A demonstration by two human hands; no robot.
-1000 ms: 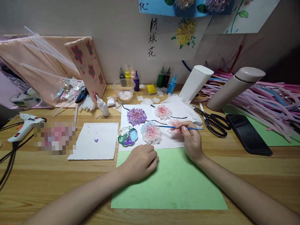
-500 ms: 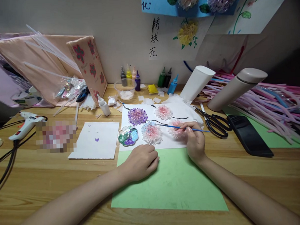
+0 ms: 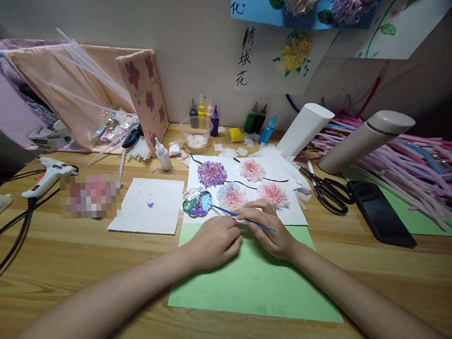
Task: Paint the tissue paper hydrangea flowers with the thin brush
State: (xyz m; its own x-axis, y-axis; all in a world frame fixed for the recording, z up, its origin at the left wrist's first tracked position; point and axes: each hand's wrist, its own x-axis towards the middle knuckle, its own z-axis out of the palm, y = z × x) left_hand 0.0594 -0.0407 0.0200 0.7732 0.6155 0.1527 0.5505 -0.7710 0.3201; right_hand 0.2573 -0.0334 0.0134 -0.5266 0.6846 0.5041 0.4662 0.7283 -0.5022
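In the head view, my right hand [image 3: 268, 230] pinches a thin blue paintbrush [image 3: 246, 219]. The brush tip touches or hovers just over a flower-shaped palette [image 3: 197, 202] with green, purple and light-blue paint. Curled loosely, my left hand [image 3: 216, 242] rests at the lower edge of the white paper [image 3: 293, 216], close to my right hand; I see nothing in it. On that paper sit ruffled tissue flowers: a purple-edged one [image 3: 211, 173], a pink one [image 3: 251, 169], another pink one [image 3: 273, 194], and one partly painted light blue [image 3: 230, 195]. Black stem lines run between them.
Green paper [image 3: 253, 288] lies beneath my hands. To the left are a white sheet [image 3: 147, 208], a glue bottle [image 3: 163, 155] and a glue gun [image 3: 48, 177]. Scissors [image 3: 332, 195], a phone [image 3: 381, 212] and a tumbler [image 3: 363, 141] stand or lie right. Paint bottles [image 3: 215, 121] line the back.
My right hand has moved left and nearer to me, bringing the brush tip from the light-blue-tinted flower to the palette. My left hand stays about in place. The view has shifted slightly.
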